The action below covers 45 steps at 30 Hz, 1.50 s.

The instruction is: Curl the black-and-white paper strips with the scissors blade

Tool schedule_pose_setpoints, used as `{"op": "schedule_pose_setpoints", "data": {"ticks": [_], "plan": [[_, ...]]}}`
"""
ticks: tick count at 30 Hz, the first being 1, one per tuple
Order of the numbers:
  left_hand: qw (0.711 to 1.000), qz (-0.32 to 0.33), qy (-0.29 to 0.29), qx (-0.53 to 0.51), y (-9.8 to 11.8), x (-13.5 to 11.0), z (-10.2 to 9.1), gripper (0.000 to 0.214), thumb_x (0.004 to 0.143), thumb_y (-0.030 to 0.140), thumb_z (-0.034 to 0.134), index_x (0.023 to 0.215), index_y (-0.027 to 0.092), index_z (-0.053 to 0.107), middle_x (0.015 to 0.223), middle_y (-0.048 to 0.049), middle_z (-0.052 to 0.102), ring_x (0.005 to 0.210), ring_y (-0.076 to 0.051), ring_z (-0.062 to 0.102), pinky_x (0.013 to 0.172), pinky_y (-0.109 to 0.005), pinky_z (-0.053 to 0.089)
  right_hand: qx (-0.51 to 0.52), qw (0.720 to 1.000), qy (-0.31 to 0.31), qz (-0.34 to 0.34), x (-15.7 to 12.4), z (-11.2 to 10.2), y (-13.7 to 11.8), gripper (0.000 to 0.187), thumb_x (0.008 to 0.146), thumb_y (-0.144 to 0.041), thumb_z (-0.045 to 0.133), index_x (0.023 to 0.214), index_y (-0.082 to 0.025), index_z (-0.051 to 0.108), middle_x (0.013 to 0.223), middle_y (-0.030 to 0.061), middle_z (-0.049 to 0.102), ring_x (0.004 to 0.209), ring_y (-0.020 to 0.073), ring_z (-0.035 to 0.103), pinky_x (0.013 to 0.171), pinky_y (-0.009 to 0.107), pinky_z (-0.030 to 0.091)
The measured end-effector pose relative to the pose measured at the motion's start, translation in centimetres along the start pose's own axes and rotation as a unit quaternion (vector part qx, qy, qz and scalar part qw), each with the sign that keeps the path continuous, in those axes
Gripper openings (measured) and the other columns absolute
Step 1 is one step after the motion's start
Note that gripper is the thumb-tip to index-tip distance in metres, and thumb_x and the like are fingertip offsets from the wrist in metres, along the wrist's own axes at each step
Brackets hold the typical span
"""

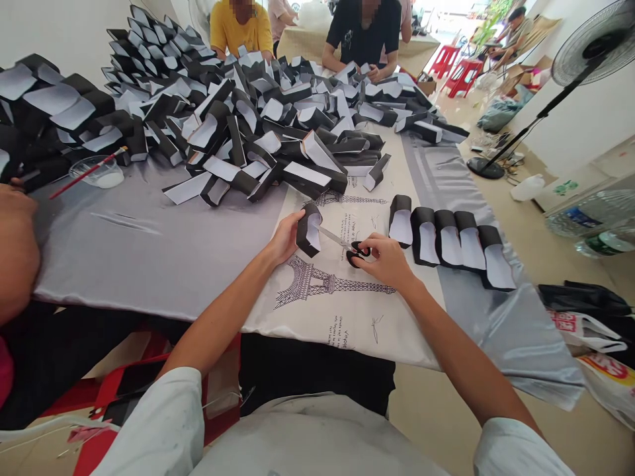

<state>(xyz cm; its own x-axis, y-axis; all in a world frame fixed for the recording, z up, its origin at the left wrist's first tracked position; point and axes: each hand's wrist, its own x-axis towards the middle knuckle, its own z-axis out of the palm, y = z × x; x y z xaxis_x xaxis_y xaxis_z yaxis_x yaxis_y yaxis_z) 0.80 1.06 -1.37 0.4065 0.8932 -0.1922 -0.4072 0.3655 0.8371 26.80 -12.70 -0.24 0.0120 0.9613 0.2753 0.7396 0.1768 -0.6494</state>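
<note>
1. Holding a folded black-and-white card piece (308, 229) over the printed cloth (327, 311) with the left hand (285, 238), fingers closed round its edge.
2. Gripping scissors (347, 246) in the right hand (384, 261), fingers through the loops. Blade tip at the piece, probably touching, hard to tell.
3. Could nick the left fingertips, or cut crooked if the piece twists.
4. Could snag the cloth if the tips dip.

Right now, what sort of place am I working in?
Probably a craft workshop: a heap of folded black paper pieces lies on the table, people sit across it, the right hand holds scissors, the left hand one piece.
</note>
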Motion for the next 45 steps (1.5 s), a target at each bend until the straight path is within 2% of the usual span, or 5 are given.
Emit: {"op": "schedule_pose_setpoints", "data": {"ticks": [5,14,19,30,45], "plan": [[1.0,0.022,-0.002,0.021,-0.1,0.1,-0.2,0.039,0.088,0.051,0.089,0.096,0.017,0.072,0.085,-0.0056,0.078,0.071,-0.018,0.07,0.068,-0.03,0.053,-0.02,1.0,-0.01,0.005,-0.1,-0.1,-0.2,0.036,0.081,-0.046,0.087,0.105,-0.021,0.076,0.1,0.0043,0.068,0.069,0.0165,0.054,0.067,0.037,0.042],[0.999,0.038,-0.013,0.026,-0.2,0.0,-0.1,0.041,0.086,0.052,0.091,0.098,0.021,0.069,0.093,-0.0033,0.076,0.08,-0.019,0.071,0.07,-0.029,0.056,-0.031,0.999,-0.008,-0.006,0.2,-0.1,0.6,0.022,0.088,-0.041,0.082,0.098,-0.022,0.076,0.097,0.0045,0.068,0.067,0.0163,0.051,0.068,0.037,0.041],[0.998,0.051,-0.012,0.037,0.0,-0.2,0.0,0.046,0.092,0.049,0.086,0.129,0.026,0.072,0.107,-0.0041,0.077,0.09,-0.021,0.073,0.073,-0.029,0.058,-0.007,0.999,-0.023,-0.027,0.3,-0.1,1.1,0.021,0.095,-0.042,0.077,0.087,-0.023,0.074,0.088,0.0037,0.066,0.063,0.0158,0.051,0.066,0.037,0.041],[0.998,0.046,0.014,0.048,0.5,-0.8,0.6,0.055,0.097,0.042,0.08,0.148,0.031,0.067,0.113,-0.007,0.079,0.087,-0.023,0.075,0.078,-0.034,0.061,0.081,0.992,0.095,-0.02,0.5,-0.4,0.3,0.027,0.095,-0.044,0.077,0.082,-0.024,0.064,0.092,0.0058,0.063,0.069,0.0173,0.051,0.055,0.033,0.042],[0.986,-0.079,-0.142,-0.043,1.9,-1.3,-0.2,0.072,0.097,0.034,0.078,0.166,0.03,0.058,0.131,-0.0163,0.08,0.105,-0.032,0.086,0.079,-0.034,0.068,0.057,0.993,0.089,-0.056,0.2,0.7,0.1,0.016,0.096,-0.034,0.075,0.087,-0.024,0.067,0.09,0.0033,0.056,0.066,0.0166,0.047,0.061,0.037,0.045]]}}
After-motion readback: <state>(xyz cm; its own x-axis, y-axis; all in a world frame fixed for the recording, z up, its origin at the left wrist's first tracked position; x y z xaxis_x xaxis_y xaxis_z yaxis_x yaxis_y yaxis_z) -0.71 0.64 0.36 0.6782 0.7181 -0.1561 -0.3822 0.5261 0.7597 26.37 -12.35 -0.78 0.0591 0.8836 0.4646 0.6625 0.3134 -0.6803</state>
